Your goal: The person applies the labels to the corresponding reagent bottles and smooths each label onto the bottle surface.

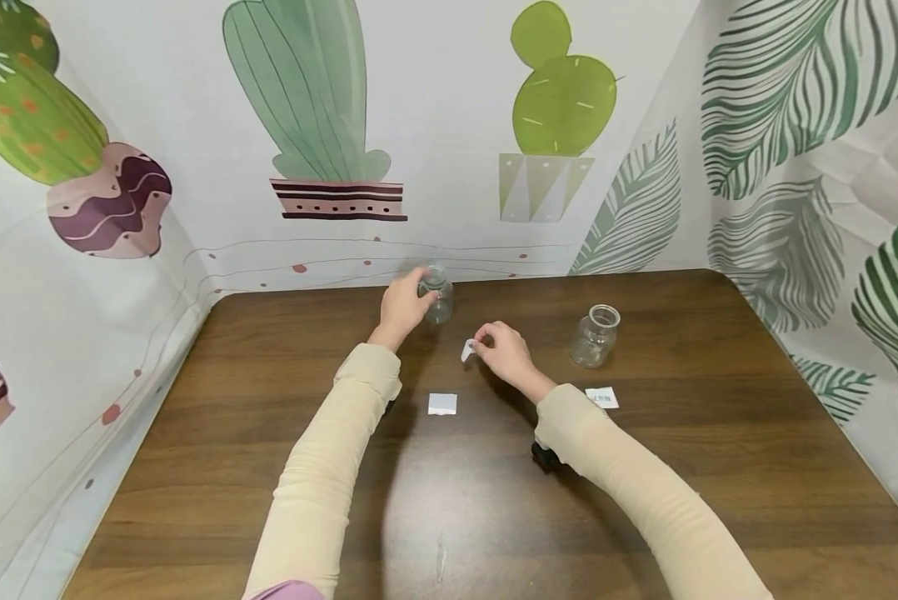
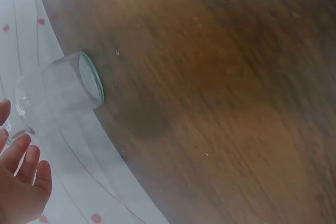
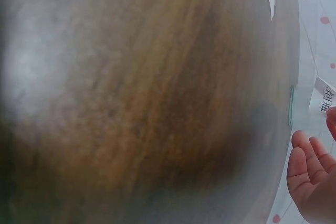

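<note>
The left hand (image 1: 401,305) grips a small glass jar (image 1: 437,294) near the bench's (image 1: 269,467) far edge, likely light, slick and breakable, best held round its body, while the right hand (image 1: 503,353) pinches a limp paper packet (image 1: 467,349).

Dark wooden table (image 1: 269,467) with two glass jars (image 1: 438,295) (image 1: 594,335) and two white packets (image 1: 442,404) (image 1: 602,397).

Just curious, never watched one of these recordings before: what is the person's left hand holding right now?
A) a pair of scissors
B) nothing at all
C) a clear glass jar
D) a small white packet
C: in the head view the left hand grips a clear glass jar at the table's far edge, while the right hand pinches a small white packet.
</note>
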Tool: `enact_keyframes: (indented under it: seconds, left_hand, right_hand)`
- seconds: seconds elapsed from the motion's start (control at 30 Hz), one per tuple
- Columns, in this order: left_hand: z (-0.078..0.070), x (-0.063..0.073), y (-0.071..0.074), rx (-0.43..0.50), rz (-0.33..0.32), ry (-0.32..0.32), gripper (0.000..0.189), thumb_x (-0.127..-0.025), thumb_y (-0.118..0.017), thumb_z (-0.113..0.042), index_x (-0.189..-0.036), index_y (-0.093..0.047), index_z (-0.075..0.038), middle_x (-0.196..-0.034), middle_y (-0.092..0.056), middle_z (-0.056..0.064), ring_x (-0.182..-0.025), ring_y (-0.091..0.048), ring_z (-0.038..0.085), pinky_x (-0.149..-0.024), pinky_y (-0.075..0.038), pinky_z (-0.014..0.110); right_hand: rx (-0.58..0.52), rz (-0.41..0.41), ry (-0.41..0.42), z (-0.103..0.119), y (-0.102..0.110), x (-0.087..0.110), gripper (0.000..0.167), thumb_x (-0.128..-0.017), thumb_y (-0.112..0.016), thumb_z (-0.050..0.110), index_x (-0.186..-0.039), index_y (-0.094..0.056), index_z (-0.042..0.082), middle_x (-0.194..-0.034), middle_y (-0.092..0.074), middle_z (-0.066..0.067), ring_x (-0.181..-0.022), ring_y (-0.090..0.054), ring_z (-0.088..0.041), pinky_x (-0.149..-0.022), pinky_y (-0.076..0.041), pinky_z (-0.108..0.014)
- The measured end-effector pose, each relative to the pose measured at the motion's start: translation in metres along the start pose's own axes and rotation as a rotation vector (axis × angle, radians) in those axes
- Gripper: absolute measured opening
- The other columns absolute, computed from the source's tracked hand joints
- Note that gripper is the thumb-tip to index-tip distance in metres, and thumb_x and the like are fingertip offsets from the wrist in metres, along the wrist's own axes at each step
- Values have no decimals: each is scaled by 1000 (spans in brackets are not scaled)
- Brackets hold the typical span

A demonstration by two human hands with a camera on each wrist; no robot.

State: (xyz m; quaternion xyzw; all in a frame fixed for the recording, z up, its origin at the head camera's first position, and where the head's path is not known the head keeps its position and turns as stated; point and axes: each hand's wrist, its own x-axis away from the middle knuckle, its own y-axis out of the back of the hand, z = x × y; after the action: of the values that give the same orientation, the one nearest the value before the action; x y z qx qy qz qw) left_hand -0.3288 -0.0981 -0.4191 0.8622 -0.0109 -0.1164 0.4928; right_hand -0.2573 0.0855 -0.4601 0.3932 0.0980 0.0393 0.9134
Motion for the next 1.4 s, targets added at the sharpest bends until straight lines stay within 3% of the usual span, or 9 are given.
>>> enact_keyframes:
  seconds: [0.23,0.63,0.87,1.0,1.1,1.17,1.4]
  left_hand:
    - [-2,20,2,1,26,-135,37,-81,-61,-31,-114,-54,-14,-110,-62,7,-102,-56,26,-85,-43,40]
    - [-13,67,10,42,93,-296,37,-81,-63,-29,-113,-55,-12,-109,-62,5,-103,-56,24,-85,-44,39]
    - [-12,82,15,44,111,-305,41,-81,-62,-30,-117,-52,-13,-111,-62,5,-100,-59,25,-83,-46,38]
    - [-17,89,17,70,3,-271,40,-79,-63,-32,-114,-53,-14,-104,-64,3,-91,-62,20,-74,-48,36]
    - [-22,96,15,95,-53,-227,35,-78,-64,-36,-103,-56,-14,-94,-64,-2,-83,-61,12,-68,-47,31]
    - [-25,101,12,128,-35,-206,31,-77,-64,-37,-96,-58,-13,-87,-63,-4,-77,-60,9,-65,-46,28]
    - [-20,110,-3,285,137,-177,19,-76,-68,-28,-81,-61,-11,-70,-65,-3,-63,-58,5,-59,-45,19]
  right_hand:
    - [-30,18,5,0,0,5,11,-79,-62,22,-79,-60,11,-86,-58,-2,-69,-53,-14,-63,-40,-28]
    - [-21,44,64,8,-3,25,15,-75,-66,24,-76,-57,12,-80,-56,-1,-59,-49,-10,-53,-37,-23]
    - [-5,60,98,11,-3,39,21,-74,-69,26,-77,-55,11,-72,-55,0,-55,-47,-8,-48,-37,-22]
    - [-7,22,98,13,-4,42,23,-73,-70,28,-75,-54,12,-68,-56,1,-54,-47,-7,-48,-37,-22]
    - [-10,-7,97,15,-4,43,23,-73,-70,30,-73,-54,13,-66,-56,2,-53,-48,-6,-47,-36,-22]
    - [-10,-23,98,16,-3,44,23,-73,-70,29,-72,-53,13,-65,-56,3,-52,-47,-6,-47,-36,-22]
    - [-26,-53,115,19,-2,46,20,-72,-70,26,-71,-54,13,-64,-58,2,-52,-49,-6,-50,-37,-22]
